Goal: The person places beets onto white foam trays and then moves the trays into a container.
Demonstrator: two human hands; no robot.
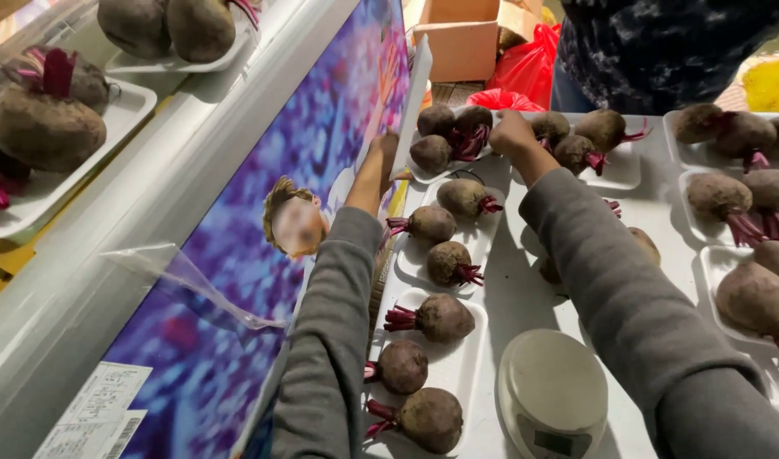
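left hand (383,153) fingers curled on the edge of the far white tray (423,172), right hand (510,132) closed over its beets (451,129), stems pointing right, tray's long axis crosswise, digital scale (553,393) nearby

Your left hand (381,157) is boxed in: tall purple panel (262,212) tight on its left, tray edge (417,85) just beyond the fingers. Right hand (510,132) sits btwn beet trays, beets (445,136) touching both sides. Bare white table (513,289) behind it, toward you, is open as far as the round scale (553,391).
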